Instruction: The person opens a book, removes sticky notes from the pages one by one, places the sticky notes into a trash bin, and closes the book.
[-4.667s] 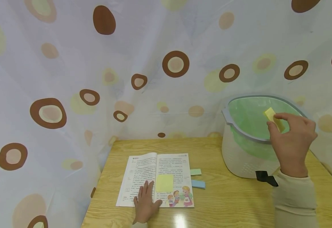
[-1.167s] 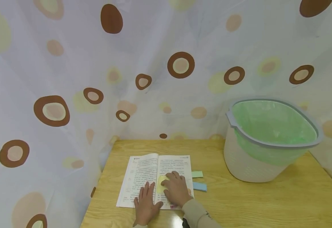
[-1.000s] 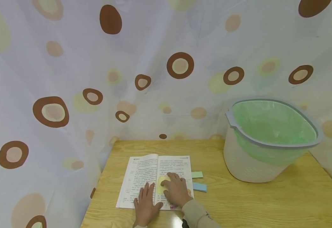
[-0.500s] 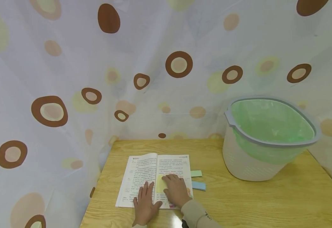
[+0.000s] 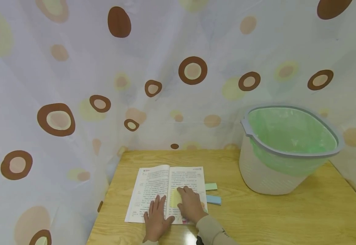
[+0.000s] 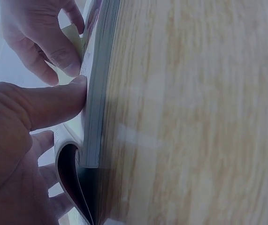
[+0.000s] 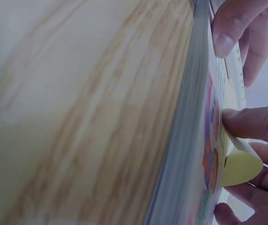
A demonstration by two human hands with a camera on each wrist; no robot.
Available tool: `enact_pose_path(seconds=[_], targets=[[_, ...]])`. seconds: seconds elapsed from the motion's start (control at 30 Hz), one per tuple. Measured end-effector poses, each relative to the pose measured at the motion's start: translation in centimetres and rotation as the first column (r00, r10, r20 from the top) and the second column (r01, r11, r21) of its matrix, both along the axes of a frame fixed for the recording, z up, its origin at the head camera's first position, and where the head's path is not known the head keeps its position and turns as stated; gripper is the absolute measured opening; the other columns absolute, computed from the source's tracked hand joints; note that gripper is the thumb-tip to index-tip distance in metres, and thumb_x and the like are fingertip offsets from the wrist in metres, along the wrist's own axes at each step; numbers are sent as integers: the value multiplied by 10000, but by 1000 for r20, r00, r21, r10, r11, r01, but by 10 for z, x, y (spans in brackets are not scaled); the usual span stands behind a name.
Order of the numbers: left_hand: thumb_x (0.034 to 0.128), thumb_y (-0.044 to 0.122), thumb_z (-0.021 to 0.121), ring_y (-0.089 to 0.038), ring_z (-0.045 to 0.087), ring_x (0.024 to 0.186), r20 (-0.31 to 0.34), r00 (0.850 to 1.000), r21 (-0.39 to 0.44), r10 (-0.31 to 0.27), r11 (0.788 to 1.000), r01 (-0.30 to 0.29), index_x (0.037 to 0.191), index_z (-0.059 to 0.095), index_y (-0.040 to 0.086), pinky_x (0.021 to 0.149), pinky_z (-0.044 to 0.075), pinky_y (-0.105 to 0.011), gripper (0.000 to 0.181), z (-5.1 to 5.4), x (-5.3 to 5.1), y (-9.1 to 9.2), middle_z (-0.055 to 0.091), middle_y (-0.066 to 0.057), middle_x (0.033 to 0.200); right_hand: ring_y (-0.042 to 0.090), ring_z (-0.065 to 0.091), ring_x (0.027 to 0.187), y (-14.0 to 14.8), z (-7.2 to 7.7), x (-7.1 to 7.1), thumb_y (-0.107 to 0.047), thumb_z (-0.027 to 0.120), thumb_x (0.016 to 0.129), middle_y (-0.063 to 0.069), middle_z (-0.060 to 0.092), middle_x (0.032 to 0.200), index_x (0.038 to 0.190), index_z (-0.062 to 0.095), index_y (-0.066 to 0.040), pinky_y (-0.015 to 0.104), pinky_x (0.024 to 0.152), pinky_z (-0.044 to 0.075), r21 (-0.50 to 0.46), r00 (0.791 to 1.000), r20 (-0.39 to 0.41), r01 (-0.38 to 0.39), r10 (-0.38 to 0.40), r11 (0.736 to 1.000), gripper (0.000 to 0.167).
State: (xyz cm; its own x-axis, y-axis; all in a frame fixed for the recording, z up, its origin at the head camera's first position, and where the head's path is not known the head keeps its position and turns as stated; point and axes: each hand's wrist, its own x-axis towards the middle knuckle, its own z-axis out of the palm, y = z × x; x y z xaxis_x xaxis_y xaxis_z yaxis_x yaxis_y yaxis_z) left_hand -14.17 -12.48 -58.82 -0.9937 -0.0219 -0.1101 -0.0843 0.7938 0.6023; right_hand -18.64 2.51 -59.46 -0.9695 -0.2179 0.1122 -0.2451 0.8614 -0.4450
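Observation:
An open book (image 5: 153, 183) with printed text lies on the wooden table. My left hand (image 5: 157, 219) rests on it near the spine, fingers spread, with its thumb at the lower page edge. A yellow sticky note (image 5: 174, 199) sits on the right-hand page, partly covered by my right hand (image 5: 191, 204). In the right wrist view the note (image 7: 241, 168) curls up from the page, its edge pinched between the right thumb and fingers. A green tab (image 5: 210, 186) and a blue tab (image 5: 213, 199) stick out from the book's right side.
A tall pale basket (image 5: 266, 180) with a grey rim and a green liner stands at the right of the table (image 5: 242, 221). A patterned sheet (image 5: 165, 41) hangs behind the table and along its left side.
Earlier, my right hand held a yellow piece of paper over the basket. It has since moved down-left to the note on the page, its fingers shifting slightly there. The left hand stays put.

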Motion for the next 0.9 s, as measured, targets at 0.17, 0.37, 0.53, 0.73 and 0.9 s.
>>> enact_pose_path(seconds=[0.17,0.37,0.53,0.73,0.9], targets=[[771,278,780,-483,234,1484,7,1000,1,7,1000,-7,1485,418,147,1125,98,-806,811,-4,2,1,309,-183,1614,274,614,1059,2,-2,3,-182,776,799,73,626,1115,1262,616,-72,535,882,539,-26,1000,-2,10,-10,1000,501],[779,260,774,-491,232,1481,-13,1000,14,3,1000,-3,1485,413,134,1122,94,-810,804,-3,3,1,306,-192,1613,290,606,1035,4,-2,1,22,666,791,87,653,1110,1235,628,-66,499,838,554,-79,1000,-27,5,-7,997,455],[772,265,779,-496,226,1482,-3,1000,17,-6,1000,6,1486,413,133,1117,91,-816,813,-2,2,0,301,-197,1614,260,604,965,8,-1,-2,94,651,746,72,682,1075,1171,663,-69,438,788,571,-77,997,-79,1,-7,997,455],[773,292,772,-483,234,1485,-1,1000,1,-1,1000,1,1490,408,149,1123,99,-808,817,-5,1,-1,302,-179,1618,251,606,933,11,-1,-3,86,664,740,68,683,1039,1119,689,-70,411,755,572,-82,996,-90,-8,1,997,411],[777,295,771,-483,233,1486,-1,1000,2,-1,1000,1,1491,405,153,1124,93,-808,815,-5,0,-1,301,-178,1619,319,641,1016,15,-3,-6,121,599,738,125,707,1084,1114,689,-27,464,926,554,-170,998,-61,-19,9,985,414]])
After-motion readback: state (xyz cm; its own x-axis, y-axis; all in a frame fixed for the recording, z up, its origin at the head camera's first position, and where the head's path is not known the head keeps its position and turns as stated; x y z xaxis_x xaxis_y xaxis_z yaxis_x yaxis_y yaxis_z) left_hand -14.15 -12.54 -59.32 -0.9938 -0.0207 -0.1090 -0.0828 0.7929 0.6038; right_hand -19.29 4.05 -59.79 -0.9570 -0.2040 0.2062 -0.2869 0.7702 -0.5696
